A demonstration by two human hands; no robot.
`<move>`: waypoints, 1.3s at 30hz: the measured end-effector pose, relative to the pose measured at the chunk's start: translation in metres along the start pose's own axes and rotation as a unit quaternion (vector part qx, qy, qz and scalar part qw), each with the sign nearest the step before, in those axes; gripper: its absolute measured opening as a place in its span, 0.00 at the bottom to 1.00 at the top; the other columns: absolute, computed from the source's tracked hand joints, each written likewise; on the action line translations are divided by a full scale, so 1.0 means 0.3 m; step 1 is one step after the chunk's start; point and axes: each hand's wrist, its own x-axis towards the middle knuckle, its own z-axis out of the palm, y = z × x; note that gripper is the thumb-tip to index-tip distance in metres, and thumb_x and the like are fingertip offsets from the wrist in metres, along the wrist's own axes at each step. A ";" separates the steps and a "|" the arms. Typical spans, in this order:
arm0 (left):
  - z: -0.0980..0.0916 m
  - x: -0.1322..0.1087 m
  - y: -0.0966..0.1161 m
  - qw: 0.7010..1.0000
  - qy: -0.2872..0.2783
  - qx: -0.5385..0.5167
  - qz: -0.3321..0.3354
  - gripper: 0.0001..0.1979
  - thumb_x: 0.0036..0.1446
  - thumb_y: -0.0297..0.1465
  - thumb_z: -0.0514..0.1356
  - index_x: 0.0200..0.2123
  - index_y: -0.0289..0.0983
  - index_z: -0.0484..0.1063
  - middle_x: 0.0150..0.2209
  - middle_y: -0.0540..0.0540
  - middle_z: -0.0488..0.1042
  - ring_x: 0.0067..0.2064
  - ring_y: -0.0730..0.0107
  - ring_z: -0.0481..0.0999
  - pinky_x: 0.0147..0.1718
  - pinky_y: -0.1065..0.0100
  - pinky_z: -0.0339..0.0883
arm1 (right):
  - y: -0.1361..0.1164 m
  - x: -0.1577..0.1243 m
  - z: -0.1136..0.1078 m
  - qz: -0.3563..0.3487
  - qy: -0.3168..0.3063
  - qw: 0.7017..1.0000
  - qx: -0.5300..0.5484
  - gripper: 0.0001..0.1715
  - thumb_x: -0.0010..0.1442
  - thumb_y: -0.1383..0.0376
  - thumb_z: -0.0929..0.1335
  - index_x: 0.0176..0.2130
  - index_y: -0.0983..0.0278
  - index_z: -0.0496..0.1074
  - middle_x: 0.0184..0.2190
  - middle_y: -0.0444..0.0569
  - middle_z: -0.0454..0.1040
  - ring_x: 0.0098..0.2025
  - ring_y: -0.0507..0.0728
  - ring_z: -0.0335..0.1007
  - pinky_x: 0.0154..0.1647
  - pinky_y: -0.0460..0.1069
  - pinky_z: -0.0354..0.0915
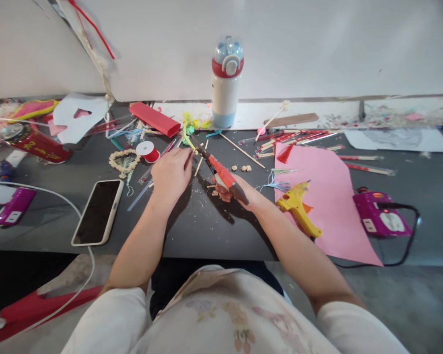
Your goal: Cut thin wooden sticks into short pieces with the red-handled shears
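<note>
My right hand (232,191) grips a pair of red-handled cutters (221,174), jaws pointing up-left toward my left hand. My left hand (172,172) is closed in a pinch near the jaws, holding a thin wooden stick (199,164) at its tip. Small cut wood bits (243,168) lie on the dark table (192,226) just beyond the cutters. Both forearms reach out from the bottom of the view.
A phone (98,211) lies at the left, a red ribbon spool (148,151) and a beaded ring (123,161) behind it. A yellow glue gun (299,206) rests on pink paper (328,196). A water bottle (226,83) stands at the back. A purple device (378,216) is at the right.
</note>
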 end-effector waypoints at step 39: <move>-0.004 0.000 -0.029 0.999 -0.006 0.020 0.044 0.16 0.68 0.34 0.50 0.44 0.42 0.78 0.41 0.42 0.80 0.43 0.57 0.78 0.35 0.62 0.66 | -0.023 -0.049 0.001 0.010 -0.067 0.998 0.004 0.24 0.52 0.46 0.68 0.36 0.62 0.63 0.22 0.39 0.59 0.20 0.49 0.53 0.22 0.48 0.48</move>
